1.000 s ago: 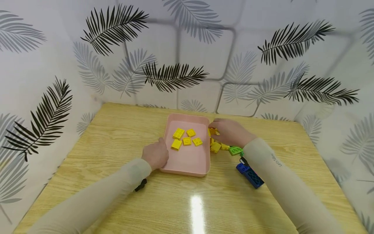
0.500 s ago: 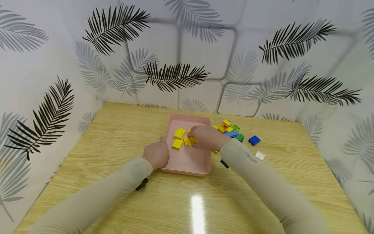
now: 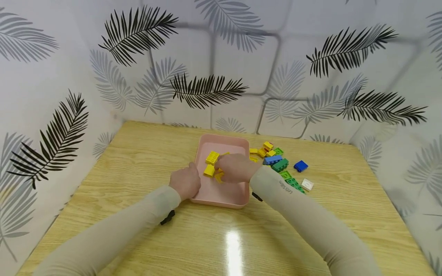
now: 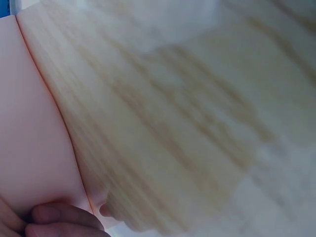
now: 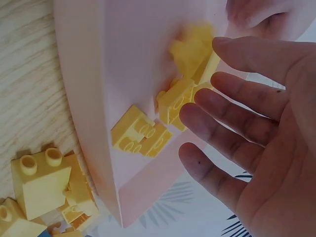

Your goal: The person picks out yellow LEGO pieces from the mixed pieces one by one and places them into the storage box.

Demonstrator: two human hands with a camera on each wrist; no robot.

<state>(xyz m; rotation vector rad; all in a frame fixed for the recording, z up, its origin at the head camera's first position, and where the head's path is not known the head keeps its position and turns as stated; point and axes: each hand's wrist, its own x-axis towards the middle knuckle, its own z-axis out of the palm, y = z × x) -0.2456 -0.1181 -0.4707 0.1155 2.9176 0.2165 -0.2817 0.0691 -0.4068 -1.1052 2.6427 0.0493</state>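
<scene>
My left hand (image 3: 185, 183) grips the left wall of a shallow pink box (image 3: 232, 198). In the left wrist view, fingers (image 4: 61, 217) lie on one side of its rim and the thumb on the other. Over the box's middle is my right hand (image 3: 238, 168), its fingers spread and fairly straight in the right wrist view. A blurred yellow toy brick (image 5: 192, 47) shows by that thumb, out of its grasp. Several yellow toy bricks (image 3: 212, 157) lie inside the box, some hidden beneath the right hand.
Right of the box lies a loose pile of yellow bricks (image 3: 268, 145), light blue (image 3: 272, 160) and green bricks (image 3: 280, 165). A dark blue brick (image 3: 300, 166) and a white piece (image 3: 307, 184) lie farther right. Behind the wooden table (image 3: 193, 237) hangs a leaf-patterned backdrop (image 3: 235, 111).
From the pile, my right hand has moved left over the box with yellow bricks and let go of them there. My left hand stays on the box's wall.
</scene>
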